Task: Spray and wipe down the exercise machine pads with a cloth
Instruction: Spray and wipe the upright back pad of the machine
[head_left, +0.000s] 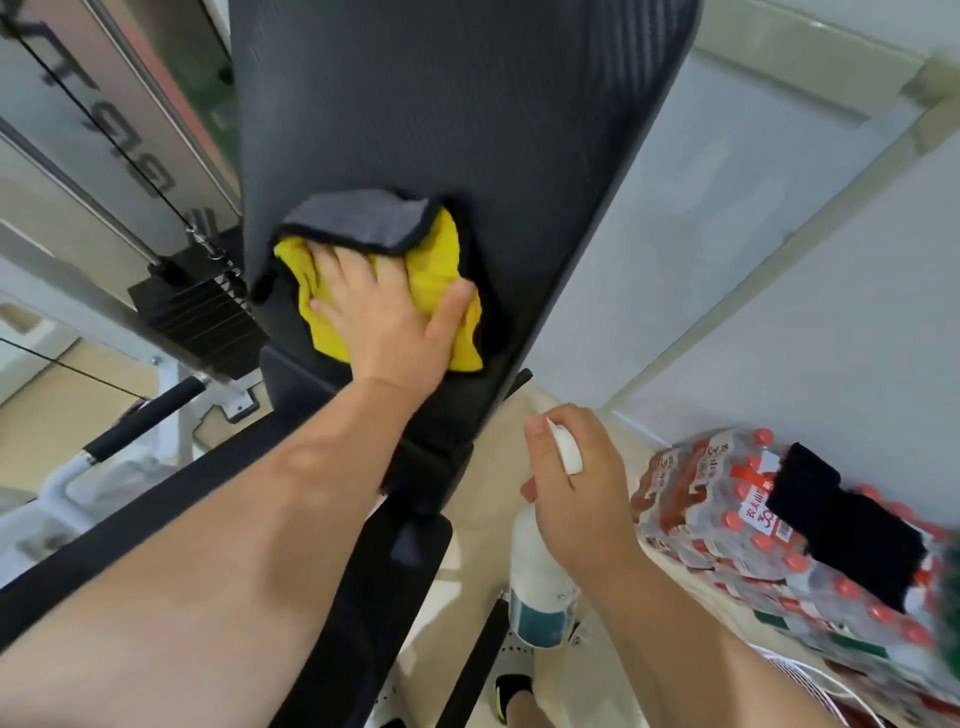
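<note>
Yellow-and-grey microfibre cloth (431, 275), soft and limp, we are pressing onto the dark textured back pad (467, 130) under our left hand's (387, 325) spread fingers; our right hand (576, 483) is gripping the light white spray bottle (540, 582) by its neck.

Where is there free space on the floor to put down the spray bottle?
One bare strip of beige floor lies between the dark bench pad and the shrink-wrapped pack of red-capped bottles, under the right hand holding the white spray bottle. Left of the bench it is crowded: black weight stack, white frame.
</note>
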